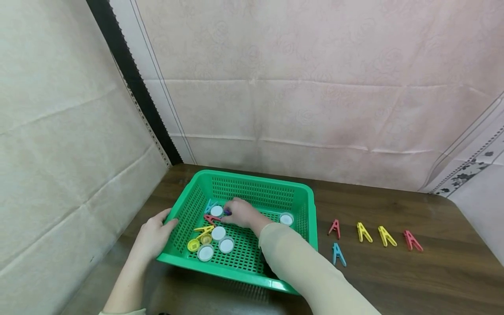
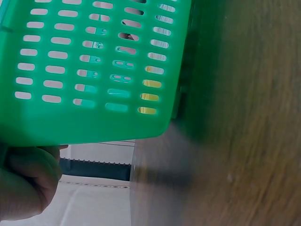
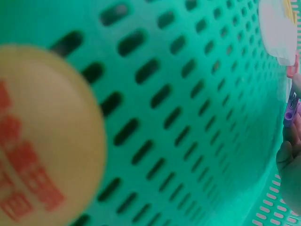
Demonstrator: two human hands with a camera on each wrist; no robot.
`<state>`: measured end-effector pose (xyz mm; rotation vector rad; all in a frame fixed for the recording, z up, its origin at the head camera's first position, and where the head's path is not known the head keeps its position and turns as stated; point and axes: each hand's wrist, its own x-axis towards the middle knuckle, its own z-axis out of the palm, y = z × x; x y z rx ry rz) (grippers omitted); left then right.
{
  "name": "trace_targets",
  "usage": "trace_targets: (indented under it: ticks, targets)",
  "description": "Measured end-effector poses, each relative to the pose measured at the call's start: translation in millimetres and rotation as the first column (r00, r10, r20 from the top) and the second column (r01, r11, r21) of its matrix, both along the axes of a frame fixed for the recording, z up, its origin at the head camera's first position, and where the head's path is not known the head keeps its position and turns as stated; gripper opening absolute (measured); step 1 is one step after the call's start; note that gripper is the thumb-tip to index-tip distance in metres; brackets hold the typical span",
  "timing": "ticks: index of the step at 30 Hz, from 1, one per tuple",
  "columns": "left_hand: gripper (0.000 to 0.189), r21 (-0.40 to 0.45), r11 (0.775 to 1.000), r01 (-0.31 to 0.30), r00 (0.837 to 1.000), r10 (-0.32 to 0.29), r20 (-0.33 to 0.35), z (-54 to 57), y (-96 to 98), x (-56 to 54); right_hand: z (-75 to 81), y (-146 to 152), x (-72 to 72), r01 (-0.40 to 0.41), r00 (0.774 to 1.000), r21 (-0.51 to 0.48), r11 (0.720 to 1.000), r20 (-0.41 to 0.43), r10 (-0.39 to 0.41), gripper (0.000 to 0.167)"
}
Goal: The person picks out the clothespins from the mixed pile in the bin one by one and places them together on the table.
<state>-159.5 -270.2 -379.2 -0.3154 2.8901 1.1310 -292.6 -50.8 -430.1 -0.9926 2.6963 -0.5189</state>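
Observation:
My left hand (image 1: 151, 236) grips the left rim of a green plastic basket (image 1: 260, 178), thumb over the edge. Inside it, my right hand (image 1: 242, 213) pinches a purple clothespin (image 3: 289, 115), mostly hidden by the fingers in the head view. Close to those fingers lie a white round cap (image 1: 216, 211), a red clothespin (image 1: 211, 218) and a blue clothespin (image 1: 210, 205). Toward the basket's front left sit a yellow clothespin (image 1: 204, 229), a yellow round cap (image 1: 193, 245) and several white caps (image 1: 205, 252).
Right of the basket, on the brown wooden table (image 1: 378, 275), red and yellow clothespins (image 1: 387, 236) stand spaced in a row, with a blue clothespin (image 1: 338, 254) before them. A yellow disc (image 3: 47, 132) with red print fills the right wrist view's left side. Cloth-covered walls (image 1: 307, 109) enclose the table.

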Motion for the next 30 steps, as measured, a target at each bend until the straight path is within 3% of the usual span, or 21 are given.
trace_targets:
  ticks: [15, 30]
  targets:
    - [0.056, -0.007, 1.0, -0.001, 1.0, 0.001, -0.002, 0.3, 0.5, 1.5, 22.8, 7, 4.5, -0.017, 1.0, -0.044, 0.999, -0.005, 0.017, 0.035]
    - [0.057, -0.039, 0.999, 0.03, 0.999, -0.031, -0.013, 0.3, -1.2, 0.8, 50.3, 33, 5.0, 0.029, 1.0, -0.15, 0.988, 0.016, -0.027, 0.036]
